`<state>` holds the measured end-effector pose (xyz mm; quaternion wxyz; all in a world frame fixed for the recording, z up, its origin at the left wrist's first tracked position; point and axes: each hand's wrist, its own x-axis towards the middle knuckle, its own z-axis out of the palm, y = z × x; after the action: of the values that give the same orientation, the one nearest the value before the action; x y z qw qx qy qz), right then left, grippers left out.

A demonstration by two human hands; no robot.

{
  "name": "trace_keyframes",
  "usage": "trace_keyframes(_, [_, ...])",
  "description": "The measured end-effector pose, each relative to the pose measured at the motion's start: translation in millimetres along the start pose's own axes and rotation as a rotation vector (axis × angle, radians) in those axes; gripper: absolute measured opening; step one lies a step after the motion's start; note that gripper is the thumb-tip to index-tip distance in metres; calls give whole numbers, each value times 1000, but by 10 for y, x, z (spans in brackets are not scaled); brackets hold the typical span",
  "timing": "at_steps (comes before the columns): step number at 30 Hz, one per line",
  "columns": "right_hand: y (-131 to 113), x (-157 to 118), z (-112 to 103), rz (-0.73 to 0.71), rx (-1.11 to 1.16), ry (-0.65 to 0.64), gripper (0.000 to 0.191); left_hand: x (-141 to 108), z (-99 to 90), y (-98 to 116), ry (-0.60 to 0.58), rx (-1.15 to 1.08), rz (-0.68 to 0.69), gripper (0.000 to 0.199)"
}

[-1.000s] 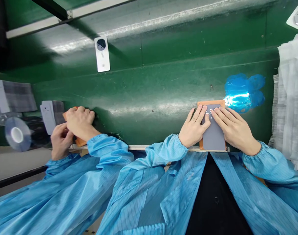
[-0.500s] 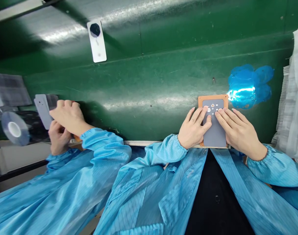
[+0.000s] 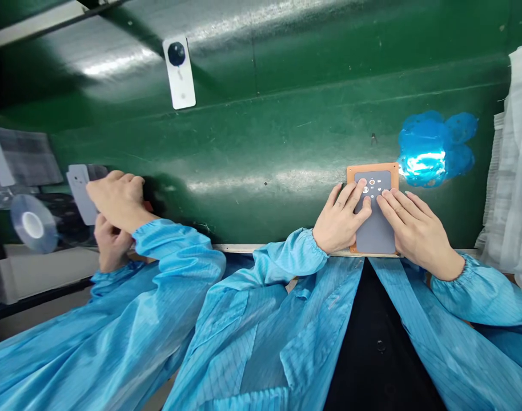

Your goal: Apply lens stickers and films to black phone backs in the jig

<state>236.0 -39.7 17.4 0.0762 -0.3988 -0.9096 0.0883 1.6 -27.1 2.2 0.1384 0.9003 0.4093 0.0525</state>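
Note:
In front of me, at the table's near edge, lies an orange-brown plate point(image 3: 353, 171) with small holes at its corners. On it rests a dark grey phone back panel point(image 3: 376, 225) with several small cut-outs near its top. My left hand point(image 3: 340, 220) lies over the panel's left side, its fingertips touching near the cut-outs. From the right, my right hand point(image 3: 419, 228) lies with outstretched fingers on the panel, the tips just below the cut-outs. Both hands have their fingers extended and grip nothing; they cover parts of the plate's sides.
Blue shiny film pieces point(image 3: 432, 151) lie beyond my right hand. White cloth point(image 3: 518, 165) hangs at the right edge. A white phone back point(image 3: 181, 74) stands farther back. At left, a co-worker's hands point(image 3: 119, 197) work beside a grey panel point(image 3: 81, 197) and a tape roll point(image 3: 33, 224).
The view has shifted slightly, so things at the left appear farther right. My hands stay on the panel with almost no movement. The co-worker's upper hand has moved slightly.

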Motion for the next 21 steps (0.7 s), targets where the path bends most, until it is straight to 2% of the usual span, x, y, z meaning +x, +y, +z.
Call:
trace_keyframes(5, [-11,-4,-5,5,-3,-7,76,108,-22,-78,-3,26,75,56])
trace_keyframes(10, [-11,0,-10,9,6,-2,78,153,-23,-111,-7,-13,64,57])
trace_keyframes(15, [-4,-26,18,20,18,-19,78,12,10,-110,-13,-64,30,67])
trace_keyframes(21, [-17,-65,37,40,51,-29,79,-212,-35,-12,2,29,-2,54])
